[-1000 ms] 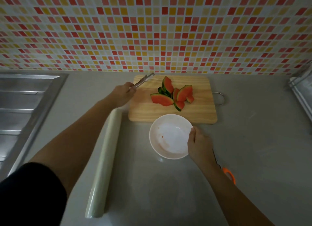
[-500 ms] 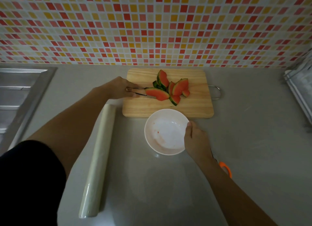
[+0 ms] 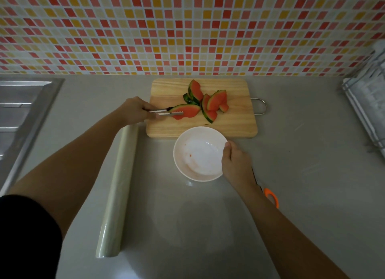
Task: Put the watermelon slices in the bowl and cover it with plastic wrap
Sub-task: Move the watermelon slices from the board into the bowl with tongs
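Observation:
Several watermelon slices (image 3: 210,100) lie piled on a wooden cutting board (image 3: 233,122). My left hand (image 3: 135,110) grips metal tongs (image 3: 164,112), whose tips close on the nearest slice (image 3: 188,111) at the pile's left. A white bowl (image 3: 200,153), holding only red juice smears, sits on the counter just in front of the board. My right hand (image 3: 236,164) holds its right rim. A roll of plastic wrap (image 3: 118,189) lies lengthwise left of the bowl, under my left forearm.
Orange-handled scissors (image 3: 270,197) lie right of the bowl, partly hidden by my right wrist. A steel sink drainboard (image 3: 23,114) is at the left. A dish rack (image 3: 366,103) stands at the right edge. A tiled wall rises behind the board.
My left hand swung the tongs down from the board's back left corner onto the nearest slice and closed them on it. My right hand stayed on the bowl's rim.

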A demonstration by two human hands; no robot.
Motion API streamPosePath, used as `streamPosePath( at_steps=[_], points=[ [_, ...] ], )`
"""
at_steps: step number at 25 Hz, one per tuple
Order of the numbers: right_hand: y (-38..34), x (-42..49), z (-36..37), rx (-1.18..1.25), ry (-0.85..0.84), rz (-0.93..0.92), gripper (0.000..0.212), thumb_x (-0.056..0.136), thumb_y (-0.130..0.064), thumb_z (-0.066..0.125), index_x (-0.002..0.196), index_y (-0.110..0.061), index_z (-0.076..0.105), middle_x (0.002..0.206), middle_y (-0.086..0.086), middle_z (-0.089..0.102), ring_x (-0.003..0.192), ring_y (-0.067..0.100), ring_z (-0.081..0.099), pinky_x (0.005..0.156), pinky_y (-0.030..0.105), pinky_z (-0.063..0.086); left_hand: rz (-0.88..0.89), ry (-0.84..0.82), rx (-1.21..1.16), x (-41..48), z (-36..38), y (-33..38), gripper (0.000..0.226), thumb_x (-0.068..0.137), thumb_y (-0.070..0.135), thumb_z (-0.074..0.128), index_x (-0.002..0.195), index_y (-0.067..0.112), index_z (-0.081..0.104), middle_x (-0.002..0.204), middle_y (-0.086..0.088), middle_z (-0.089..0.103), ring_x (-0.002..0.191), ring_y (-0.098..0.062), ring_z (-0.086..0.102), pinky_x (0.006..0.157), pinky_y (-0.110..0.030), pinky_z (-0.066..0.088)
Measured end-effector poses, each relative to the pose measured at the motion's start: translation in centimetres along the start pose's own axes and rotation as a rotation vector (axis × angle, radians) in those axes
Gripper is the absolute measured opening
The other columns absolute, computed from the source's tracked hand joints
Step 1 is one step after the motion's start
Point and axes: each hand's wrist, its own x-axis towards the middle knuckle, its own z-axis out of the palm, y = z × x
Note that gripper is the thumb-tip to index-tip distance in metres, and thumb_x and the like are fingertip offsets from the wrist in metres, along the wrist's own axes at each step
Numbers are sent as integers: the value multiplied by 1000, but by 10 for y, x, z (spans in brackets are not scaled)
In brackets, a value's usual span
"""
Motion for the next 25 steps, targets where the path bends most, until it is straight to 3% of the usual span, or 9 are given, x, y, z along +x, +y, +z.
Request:
streamPosePath(
  at_steps=[4, 9, 14, 17, 21, 23, 25],
  points=[
    [0, 0, -1, 24, 7, 4, 34, 98, -23, 32, 111, -7, 60, 94, 19, 69, 87, 39, 61, 77, 43, 49, -118, -49, -300, -4, 2, 0, 27, 84, 15, 66, 110, 13, 71, 83, -4, 61, 60, -14, 39, 54, -23, 36],
    [3, -1, -2, 69, -17, 15, 33, 98, -25, 33, 111, -10, 60, 94, 17, 69, 88, 37, 61, 76, 44, 50, -130, -49, -467, -11, 0, -5, 19, 80, 6, 67, 96, 10, 76, 59, 1, 48, 43, -8, 30, 37, -18, 25],
    [3, 0, -2, 96, -40, 56, 32, 97, -26, 33, 104, -9, 59, 92, 18, 68, 86, 37, 60, 74, 42, 49, -93, -123, -557, -27, -15, -7, 16, 83, 6, 67, 93, 12, 77, 63, -3, 45, 48, -10, 28, 42, -22, 22],
    [4, 1, -2, 109, -63, 55, 31, 97, -25, 32, 99, -9, 59, 88, 17, 67, 85, 37, 59, 70, 38, 44, -45, -256, -622, -40, -19, -4, 16, 84, 7, 65, 95, 10, 77, 65, -3, 48, 46, -8, 29, 40, -18, 23],
    [7, 4, -2, 59, -113, 73, 35, 98, -31, 28, 100, -12, 57, 91, 14, 66, 89, 36, 59, 70, 34, 38, 44, -310, -363, -60, -2, 20, 16, 83, 12, 68, 88, 22, 79, 52, 10, 53, 41, -2, 40, 41, -12, 31],
    [9, 6, -3, 27, -128, 82, 37, 97, -35, 26, 102, -15, 57, 97, 13, 67, 92, 35, 59, 72, 33, 36, 117, -283, -206, -65, 8, 34, 16, 82, 16, 69, 89, 26, 79, 62, 17, 66, 56, 4, 53, 53, -10, 40],
    [9, 9, -4, 45, -135, 91, 39, 96, -38, 26, 105, -18, 58, 99, 11, 67, 94, 33, 59, 73, 32, 35, 176, -237, -20, -68, 12, 44, 18, 83, 20, 67, 98, 23, 78, 87, 9, 73, 82, -3, 58, 74, -19, 46]
  ],
)
